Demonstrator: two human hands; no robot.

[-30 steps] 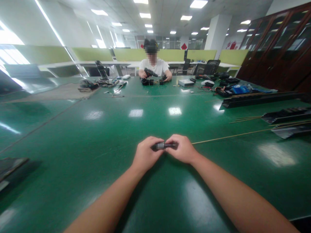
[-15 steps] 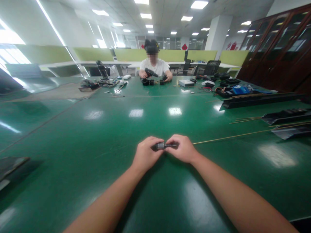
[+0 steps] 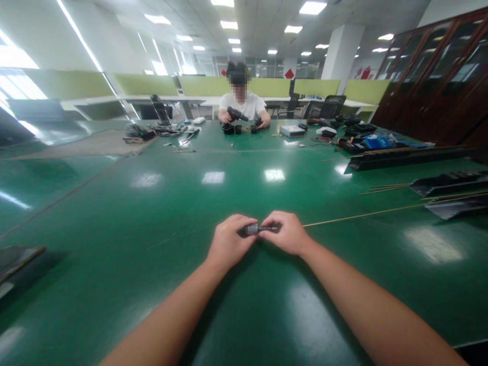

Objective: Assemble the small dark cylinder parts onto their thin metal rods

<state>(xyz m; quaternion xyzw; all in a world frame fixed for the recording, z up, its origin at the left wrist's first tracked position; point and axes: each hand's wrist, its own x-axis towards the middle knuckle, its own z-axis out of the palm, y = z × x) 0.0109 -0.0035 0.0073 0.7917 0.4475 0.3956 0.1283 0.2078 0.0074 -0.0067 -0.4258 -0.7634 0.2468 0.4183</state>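
My left hand [image 3: 230, 241] is closed around a short dark cylinder with a grey band [image 3: 251, 229], held level just above the green table. From the cylinder's right end comes a thin dark shaft [image 3: 269, 229], pinched between the thumb and fingers of my right hand [image 3: 287, 233]. The two hands nearly meet at the middle. A long thin brass-coloured rod [image 3: 362, 217] runs rightward from behind my right hand; whether I touch it is hidden. My palms cover part of both held pieces.
Dark metal channels [image 3: 412, 158] and more thin rods [image 3: 389, 188] lie on the right. Across the green table [image 3: 171, 203], a person [image 3: 244, 104] holds a dark power drill [image 3: 237, 114]. Tools and a white box [image 3: 292, 130] lie along the far side; a dark flat object [image 3: 19, 262] is at left.
Both hands stay in nearly the same place, still gripping the cylinder and the shaft. The person opposite has tilted their head down a little.
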